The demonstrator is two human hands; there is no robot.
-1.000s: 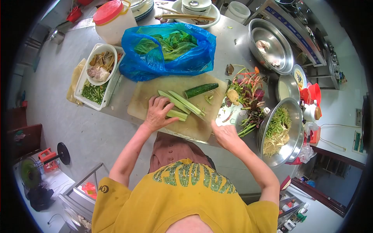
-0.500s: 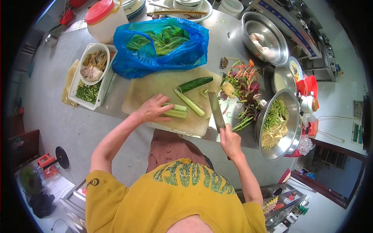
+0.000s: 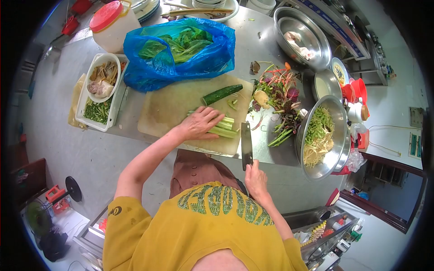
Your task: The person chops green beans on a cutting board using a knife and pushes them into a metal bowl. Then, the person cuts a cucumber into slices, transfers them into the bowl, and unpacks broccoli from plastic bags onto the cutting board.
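Note:
My left hand lies flat over pale green cucumber strips on the cutting board, its fingers stretched out across them. The strips lie side by side, their left ends partly hidden under the palm. Behind them sits an uncut piece of cucumber, dark green, with small scraps near it. In my right hand is the handle of a broad kitchen knife. Its blade points away from me, beside the board's right edge and apart from the strips.
A blue bag of leafy greens stands behind the board. Vegetable trimmings lie on the right, beside a steel bowl of shredded vegetables. On the left are a white tray and a red-lidded bucket.
My left hand has moved right, bringing the cucumber strips together with the one that lay apart. My right hand and the knife have come closer to my body and slightly left.

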